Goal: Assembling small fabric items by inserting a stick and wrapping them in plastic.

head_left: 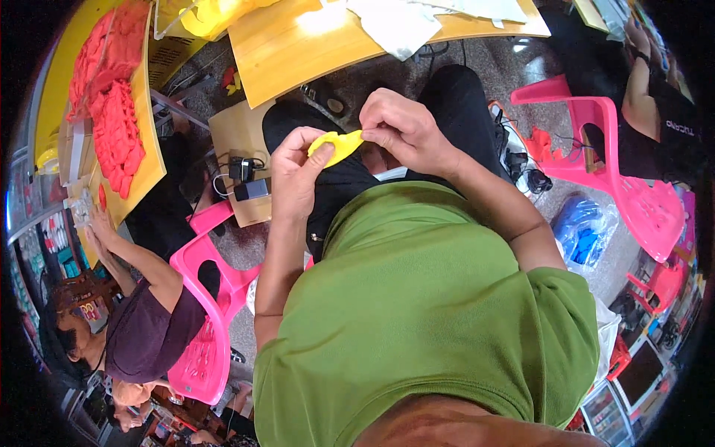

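Above my lap, a limp yellow balloon (341, 147), uninflated by its look, is stretched between my two hands. My left hand (293, 165) is closed around its wider end, thumb pressed on top. With thumb and forefinger, my right hand (402, 128) pinches the narrow end. The right hand's remaining fingers are curled in. Both hands are in front of the near edge of a wooden table (287, 56), off its surface.
White cloth-like sheets (398, 26) and a yellow heap (216, 16) are on tables ahead. Red limp pieces (118, 138) cover the left table, where a co-worker (153, 328) sits. Pink chairs (205, 357) flank me. A cardboard box (253, 212) and a blue-filled plastic bag (585, 232) are on the floor.
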{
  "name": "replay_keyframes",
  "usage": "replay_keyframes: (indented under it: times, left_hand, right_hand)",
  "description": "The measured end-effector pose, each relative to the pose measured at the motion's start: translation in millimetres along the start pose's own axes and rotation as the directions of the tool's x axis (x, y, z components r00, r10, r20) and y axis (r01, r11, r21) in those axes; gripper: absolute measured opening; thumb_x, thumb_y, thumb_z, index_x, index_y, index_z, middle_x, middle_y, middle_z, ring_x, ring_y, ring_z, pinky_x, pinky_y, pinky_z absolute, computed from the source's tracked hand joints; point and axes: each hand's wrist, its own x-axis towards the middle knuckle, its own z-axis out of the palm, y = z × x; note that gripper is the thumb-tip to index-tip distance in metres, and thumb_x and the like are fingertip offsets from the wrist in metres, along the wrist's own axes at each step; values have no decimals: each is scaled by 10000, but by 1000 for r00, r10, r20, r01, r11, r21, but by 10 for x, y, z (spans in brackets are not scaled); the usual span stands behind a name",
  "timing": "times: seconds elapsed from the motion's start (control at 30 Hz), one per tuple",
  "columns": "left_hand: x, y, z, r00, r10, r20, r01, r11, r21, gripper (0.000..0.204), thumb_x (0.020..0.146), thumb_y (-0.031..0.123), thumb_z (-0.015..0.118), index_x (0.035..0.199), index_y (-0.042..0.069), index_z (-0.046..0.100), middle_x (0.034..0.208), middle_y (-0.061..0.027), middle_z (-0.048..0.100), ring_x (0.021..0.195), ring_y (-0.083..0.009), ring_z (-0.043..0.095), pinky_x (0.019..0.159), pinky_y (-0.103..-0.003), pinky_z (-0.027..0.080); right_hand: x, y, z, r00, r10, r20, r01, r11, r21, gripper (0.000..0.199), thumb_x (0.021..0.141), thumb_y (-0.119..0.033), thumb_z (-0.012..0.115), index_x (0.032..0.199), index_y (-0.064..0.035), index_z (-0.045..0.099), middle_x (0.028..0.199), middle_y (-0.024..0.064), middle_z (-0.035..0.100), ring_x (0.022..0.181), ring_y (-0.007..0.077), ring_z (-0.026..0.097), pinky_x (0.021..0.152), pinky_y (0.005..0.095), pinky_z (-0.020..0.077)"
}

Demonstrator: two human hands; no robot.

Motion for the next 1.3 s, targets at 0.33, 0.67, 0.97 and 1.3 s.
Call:
replay_keyframes:
  times: [0.33, 0.67, 0.97, 1.3]
  left_hand:
    - [-61, -30, 67, 890, 430, -153, -391, 891, 232, 100, 760, -34, 666, 789, -5, 574, 878, -78, 548, 793, -125, 524, 695, -224, 435]
    - [-5, 27, 69, 999, 41, -5, -41, 999, -5, 246, 796, 94, 673, 984, -3, 548, 933, -53, 558, 847, -114, 528, 777, -234, 430]
    - [151, 45, -114, 970, -84, -226, 63, 993, -99, 72, 835, 40, 616, 892, -4, 620, 795, 0, 623, 672, -55, 550, 617, -210, 447]
    - [285, -5, -392, 939, -224, -261, 60, 853, -519, 269, 853, 58, 568, 1106, 6, 496, 951, -232, 622, 852, -324, 629, 786, -411, 517]
  right_hand:
    - [-77, -91, 177, 788, 611, -76, -458, 664, 592, 73, 878, -67, 543, 921, -8, 544, 863, 26, 559, 642, 68, 524, 597, 203, 460]
    - [107, -17, -21, 908, 361, 215, -391, 913, 118, 147, 860, -118, 580, 766, -8, 555, 600, 29, 547, 547, 105, 551, 501, 250, 433]
    - [686, 408, -270, 946, 322, -36, -316, 892, -322, 173, 817, -185, 616, 842, -14, 607, 764, 107, 617, 717, 226, 584, 668, 330, 464]
    - [733, 1535, -1142, 951, 288, -111, -162, 160, -974, 133, 746, -137, 558, 839, -73, 629, 892, 126, 601, 880, 292, 577, 707, 418, 472]
